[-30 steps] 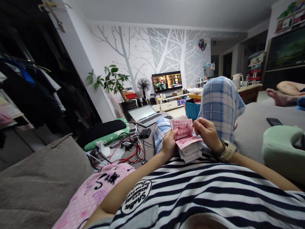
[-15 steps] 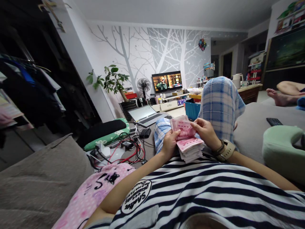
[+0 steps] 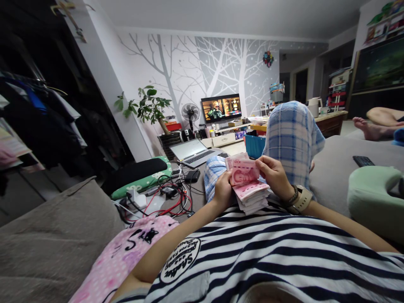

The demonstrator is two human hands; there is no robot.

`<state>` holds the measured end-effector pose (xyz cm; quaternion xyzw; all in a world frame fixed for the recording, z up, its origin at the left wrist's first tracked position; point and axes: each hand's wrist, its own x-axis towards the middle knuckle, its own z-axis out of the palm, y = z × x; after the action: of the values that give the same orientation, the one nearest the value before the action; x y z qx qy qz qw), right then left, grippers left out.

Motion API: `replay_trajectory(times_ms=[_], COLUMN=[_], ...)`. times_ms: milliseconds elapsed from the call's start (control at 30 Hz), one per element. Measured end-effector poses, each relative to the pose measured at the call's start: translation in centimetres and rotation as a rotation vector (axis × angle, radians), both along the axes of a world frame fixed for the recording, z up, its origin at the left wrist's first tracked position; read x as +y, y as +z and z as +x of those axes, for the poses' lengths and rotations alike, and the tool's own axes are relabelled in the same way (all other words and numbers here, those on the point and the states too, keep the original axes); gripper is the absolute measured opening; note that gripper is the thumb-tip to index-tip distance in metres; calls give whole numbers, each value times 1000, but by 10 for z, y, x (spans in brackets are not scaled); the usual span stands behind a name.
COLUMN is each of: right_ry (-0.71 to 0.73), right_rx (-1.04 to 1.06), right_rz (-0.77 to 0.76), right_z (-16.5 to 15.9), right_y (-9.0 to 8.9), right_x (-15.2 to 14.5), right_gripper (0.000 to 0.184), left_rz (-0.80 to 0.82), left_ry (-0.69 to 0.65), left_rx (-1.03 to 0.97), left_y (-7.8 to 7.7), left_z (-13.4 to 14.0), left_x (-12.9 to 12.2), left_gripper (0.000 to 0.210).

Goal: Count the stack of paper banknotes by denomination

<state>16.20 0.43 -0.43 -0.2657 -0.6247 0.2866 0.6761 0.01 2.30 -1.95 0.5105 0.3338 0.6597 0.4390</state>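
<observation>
Gripping pink banknotes (image 3: 243, 174) — left hand (image 3: 223, 189) closed on one edge, right hand (image 3: 274, 176) pinching the corner — beside stacked notes (image 3: 252, 199)!

The banknotes (image 3: 244, 174) are pink. The trousers (image 3: 288, 136) are blue-and-white plaid, and the shirt (image 3: 252, 248) has navy and white stripes.

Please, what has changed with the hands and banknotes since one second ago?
The right hand now pinches the front banknote by its right edge; this note has shifted slightly rightward, showing its portrait more fully. The left hand still holds notes at their left side. The stack below stayed.
</observation>
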Motion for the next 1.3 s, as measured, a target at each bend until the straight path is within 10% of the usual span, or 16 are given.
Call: replay_trajectory(times_ms=[567, 1300], right_ry=[22, 175], right_rx=[16, -39], right_rz=[15, -8], right_z=[-3, 1], right_y=[5, -2], right_x=[-8, -4], right_gripper=[41, 38], left_rz=[-79, -82], left_ry=[-92, -211], left_rx=[-58, -179], left_y=[20, 6], left_z=[7, 7], left_x=[-23, -9], left_gripper=[23, 12])
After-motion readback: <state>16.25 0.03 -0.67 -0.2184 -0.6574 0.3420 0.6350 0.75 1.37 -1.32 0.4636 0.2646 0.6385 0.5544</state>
